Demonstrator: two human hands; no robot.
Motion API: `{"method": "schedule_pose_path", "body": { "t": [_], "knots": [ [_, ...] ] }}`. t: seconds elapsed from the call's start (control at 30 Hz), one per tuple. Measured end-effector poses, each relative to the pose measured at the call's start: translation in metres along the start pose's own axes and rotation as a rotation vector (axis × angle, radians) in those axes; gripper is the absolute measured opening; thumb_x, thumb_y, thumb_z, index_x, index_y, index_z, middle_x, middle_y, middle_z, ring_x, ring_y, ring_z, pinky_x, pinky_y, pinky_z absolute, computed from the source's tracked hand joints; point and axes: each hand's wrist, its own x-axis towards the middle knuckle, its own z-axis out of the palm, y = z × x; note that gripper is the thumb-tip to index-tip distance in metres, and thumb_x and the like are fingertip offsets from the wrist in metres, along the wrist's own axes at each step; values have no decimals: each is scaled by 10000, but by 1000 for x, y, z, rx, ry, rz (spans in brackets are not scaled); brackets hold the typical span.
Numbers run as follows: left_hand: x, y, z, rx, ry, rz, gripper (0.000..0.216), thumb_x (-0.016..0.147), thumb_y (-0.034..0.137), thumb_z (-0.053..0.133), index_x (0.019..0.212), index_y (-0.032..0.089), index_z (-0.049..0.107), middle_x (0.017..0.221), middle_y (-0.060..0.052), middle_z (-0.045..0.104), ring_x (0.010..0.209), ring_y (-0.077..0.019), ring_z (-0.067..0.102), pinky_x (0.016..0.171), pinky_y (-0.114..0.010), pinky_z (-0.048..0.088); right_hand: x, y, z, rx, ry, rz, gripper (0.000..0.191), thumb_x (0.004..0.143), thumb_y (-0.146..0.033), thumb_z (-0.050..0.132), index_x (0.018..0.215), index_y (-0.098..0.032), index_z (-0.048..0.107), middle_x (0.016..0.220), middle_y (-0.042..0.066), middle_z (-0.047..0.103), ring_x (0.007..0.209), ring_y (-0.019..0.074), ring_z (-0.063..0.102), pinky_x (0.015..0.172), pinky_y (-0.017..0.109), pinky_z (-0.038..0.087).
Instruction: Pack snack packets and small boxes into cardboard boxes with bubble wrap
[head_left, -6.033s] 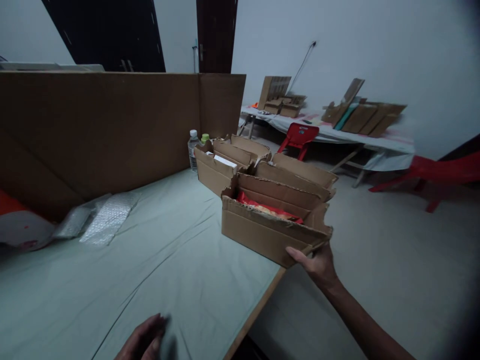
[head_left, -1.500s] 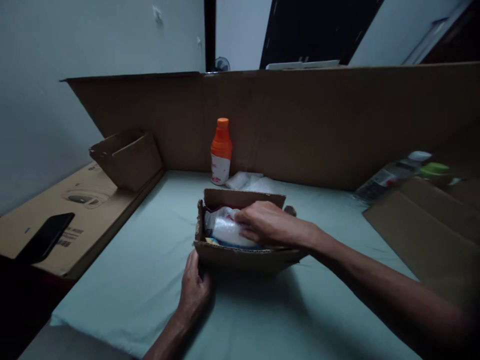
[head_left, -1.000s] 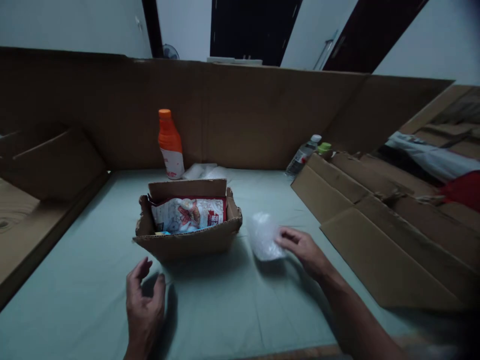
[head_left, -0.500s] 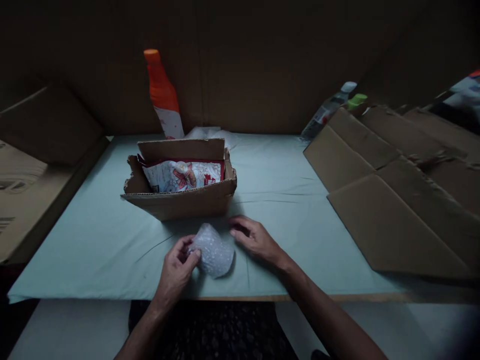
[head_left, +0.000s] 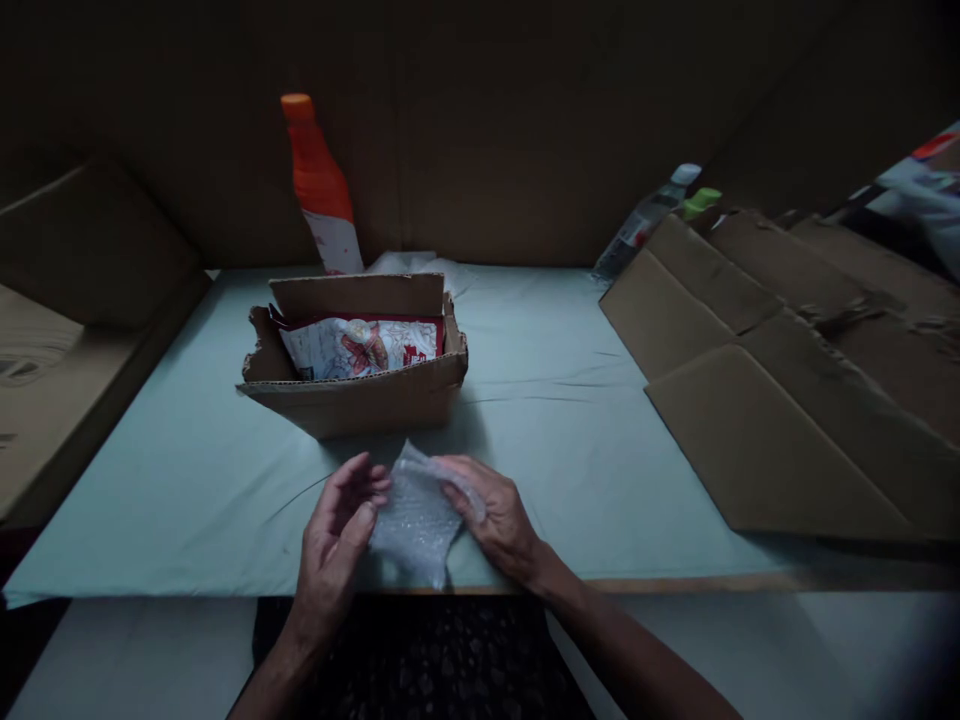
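Note:
A crumpled piece of bubble wrap (head_left: 417, 520) is held between both hands just above the table's near edge. My left hand (head_left: 335, 535) grips its left side with curled fingers. My right hand (head_left: 489, 516) pinches its upper right side. Right behind them stands a small open cardboard box (head_left: 352, 392) on the pale green table cover (head_left: 555, 420). A red and white printed packet (head_left: 358, 346) leans inside the box.
An orange bottle (head_left: 319, 187) stands at the back against a tall cardboard wall, with more bubble wrap (head_left: 416, 264) beside it. A row of open cardboard boxes (head_left: 765, 400) fills the right side. Two bottles (head_left: 660, 212) lie behind them. Another carton (head_left: 67, 330) sits at left.
Since a second ago the bubble wrap has come from beside the box to the table's near edge. Both hands have closed on it and lifted it slightly.

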Motion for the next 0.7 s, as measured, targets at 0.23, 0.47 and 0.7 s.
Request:
{"method": "schedule_pose_path", "body": {
  "t": [0.23, 0.47, 0.7],
  "knots": [
    [12, 5, 4, 391, -172, 74, 567, 740, 330, 741, 1278, 216, 603, 1261, -98, 657, 1172, -283, 590, 1015, -419, 452, 2, -29, -14, 281, -190, 211, 375, 985, -465, 519, 1155, -196, 717, 1021, 53, 740, 908, 179, 677, 816, 286, 544],
    [9, 2, 9, 200, -605, -177, 205, 840, 366, 632, 844, 168, 685, 771, -25, 647, 699, -172, 561, 621, -255, 423, 8, -9, -38, 261, 274, 328, 412, 927, -544, 579, 1020, -175, 737, 943, 74, 743, 920, 228, 670, 836, 334, 545],
    [-19, -21, 3, -34, -391, -429, 808, 800, 451, 714, 1462, 152, 362, 1116, -121, 701, 928, -224, 658, 808, -316, 497, -14, 38, -57, -226, 331, 377, 578, 881, -426, 647, 1380, -158, 530, 1345, 173, 600, 1130, 283, 621, 926, 436, 522]
  ]
}}
